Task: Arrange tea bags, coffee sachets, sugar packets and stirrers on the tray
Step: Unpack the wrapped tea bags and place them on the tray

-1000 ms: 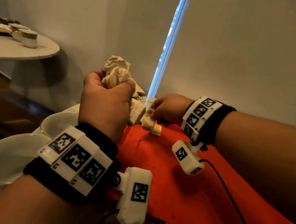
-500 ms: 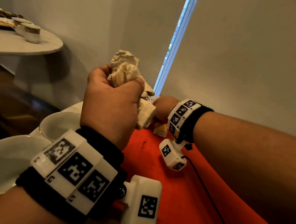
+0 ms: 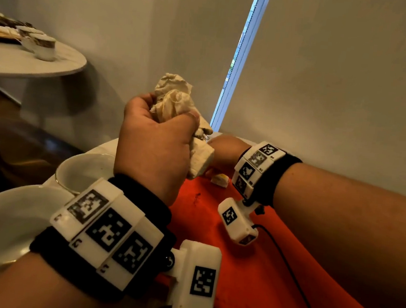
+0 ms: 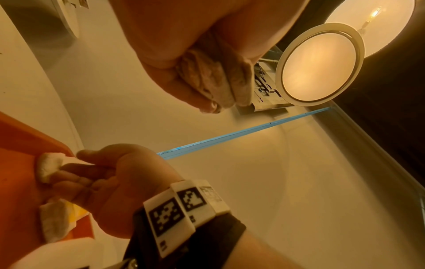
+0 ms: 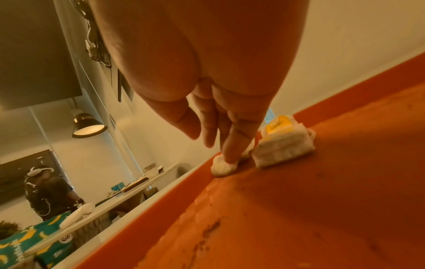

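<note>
— What was the left hand [image 3: 153,146] doing when you looked over?

— Held up above the near corner of the orange tray [image 3: 255,270], its grip curled tight round a crumpled bunch of tea bags [image 3: 175,99]. They stuck out of the top of the fist, and one squarish bag hung below it.

— And the right hand [image 5: 220,131]?

— Down at the far end of the tray. Its fingers [image 5: 232,145] were nearly straight, the tips pressing on a small tea bag [image 5: 222,166] lying flat close to the rim. From the other side the thumb seemed to lie along it too, so it might have been a light pinch; I couldn't be sure. I'd judge the bag was just being set down.

— Anything beside it?

— A second tea bag [image 5: 284,147] just next to it, with a yellow tag on top.

— How did they look?

— Off-white, wrinkled paper pouches, soft and puffy. Very light, I'd say, and easily torn or tangled by their strings. Best taken flat by the body with two fingertips, one at a time, not squeezed.

— Anything else about?

— Two white cups [image 3: 83,172] on the worktop left of the tray. I saw no stirrers or sugar on the tray, so by my reckoning the job was in its early part.
</note>
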{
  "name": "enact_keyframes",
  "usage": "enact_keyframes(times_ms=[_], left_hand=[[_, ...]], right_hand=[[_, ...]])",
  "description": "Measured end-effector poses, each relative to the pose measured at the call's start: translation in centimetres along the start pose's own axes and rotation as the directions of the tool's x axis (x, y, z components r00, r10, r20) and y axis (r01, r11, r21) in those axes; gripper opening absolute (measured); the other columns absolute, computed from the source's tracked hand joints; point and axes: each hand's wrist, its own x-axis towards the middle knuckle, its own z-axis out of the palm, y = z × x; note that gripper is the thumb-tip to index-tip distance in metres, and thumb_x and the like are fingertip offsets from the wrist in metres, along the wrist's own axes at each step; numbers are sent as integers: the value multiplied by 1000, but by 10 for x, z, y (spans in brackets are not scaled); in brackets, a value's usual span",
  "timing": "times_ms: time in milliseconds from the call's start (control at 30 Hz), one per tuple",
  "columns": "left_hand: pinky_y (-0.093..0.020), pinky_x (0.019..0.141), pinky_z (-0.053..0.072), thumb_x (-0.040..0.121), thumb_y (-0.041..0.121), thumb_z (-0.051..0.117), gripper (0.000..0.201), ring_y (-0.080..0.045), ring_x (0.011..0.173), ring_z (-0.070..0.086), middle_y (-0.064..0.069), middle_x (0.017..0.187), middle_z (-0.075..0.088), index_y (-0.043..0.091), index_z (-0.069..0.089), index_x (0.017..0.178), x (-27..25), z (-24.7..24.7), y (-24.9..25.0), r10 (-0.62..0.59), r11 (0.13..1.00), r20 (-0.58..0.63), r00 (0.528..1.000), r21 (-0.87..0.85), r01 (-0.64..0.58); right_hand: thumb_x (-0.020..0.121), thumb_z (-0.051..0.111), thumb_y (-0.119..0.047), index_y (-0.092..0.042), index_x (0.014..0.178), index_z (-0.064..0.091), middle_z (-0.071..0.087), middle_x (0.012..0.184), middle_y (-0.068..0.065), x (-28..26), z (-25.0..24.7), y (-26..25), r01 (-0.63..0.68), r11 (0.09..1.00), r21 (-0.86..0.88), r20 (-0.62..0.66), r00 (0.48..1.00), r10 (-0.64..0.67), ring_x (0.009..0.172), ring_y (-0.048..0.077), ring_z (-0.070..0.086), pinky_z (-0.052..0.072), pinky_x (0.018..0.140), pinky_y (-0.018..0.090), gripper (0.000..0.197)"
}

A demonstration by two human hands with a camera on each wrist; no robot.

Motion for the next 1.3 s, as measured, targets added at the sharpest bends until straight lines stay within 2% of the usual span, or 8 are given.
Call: enact_keyframes(times_ms=[100,200,267,367,533,767,1067,1300], left_hand=[[-45,79,62,81,10,76,44,-16,82,74,2,92,74,21,57,120,1,0,-2,0,1000,7,1000,21,0],[-43,80,62,80,12,77,45,-17,86,75,0,97,75,23,57,118,0,0,-4,-30,999,29,999,16,30],[-35,72,62,84,6,75,42,-17,83,75,-2,97,75,21,58,119,-2,2,-4,-51,999,62,997,-13,52],[-25,61,58,86,1,71,40,-16,78,75,-6,97,75,13,59,122,-7,5,-4,-96,993,158,983,-53,105],[-20,53,53,87,-4,66,38,-12,69,73,-6,90,75,7,59,122,-14,9,1,-166,975,307,937,-92,203],[-23,52,55,87,-12,58,43,-15,64,71,-12,89,72,2,53,128,-22,12,2,-188,954,390,901,-145,262],[-28,53,58,87,-12,59,44,-22,68,69,-17,95,69,3,53,128,-23,14,1,-219,943,382,898,-152,295],[-27,49,56,89,-9,60,38,-20,63,69,-9,78,72,2,55,125,-19,12,1,-236,945,353,905,-136,299]], right_hand=[[96,60,-11,0,118,65,63,79,2,0,-1,1,16,996,-86,26,1000,-13,61,8,61,44,48,12,25],[98,61,-25,-10,128,62,69,114,6,-14,-9,-6,82,983,-164,6,997,-82,101,20,65,37,71,18,34],[100,57,-17,-4,116,64,70,104,8,-17,-16,-5,20,973,230,-16,1000,-17,92,17,68,38,66,19,22],[94,57,-6,-3,86,64,63,71,8,-32,-33,3,116,715,689,-97,993,-67,65,22,61,45,57,29,12],[79,64,-36,-11,105,68,62,87,8,-72,-71,2,202,554,807,-31,953,-303,71,19,58,40,63,31,36],[89,59,6,-4,99,67,71,79,9,-111,-71,-4,324,635,701,-84,922,-378,69,21,68,52,63,32,16],[93,63,-4,-9,98,71,73,78,7,-123,-74,7,347,703,621,-224,938,-264,63,17,63,45,53,27,10],[96,59,-3,-6,100,67,71,90,16,-121,-73,10,268,676,687,-234,962,-143,73,25,71,58,59,31,10]])
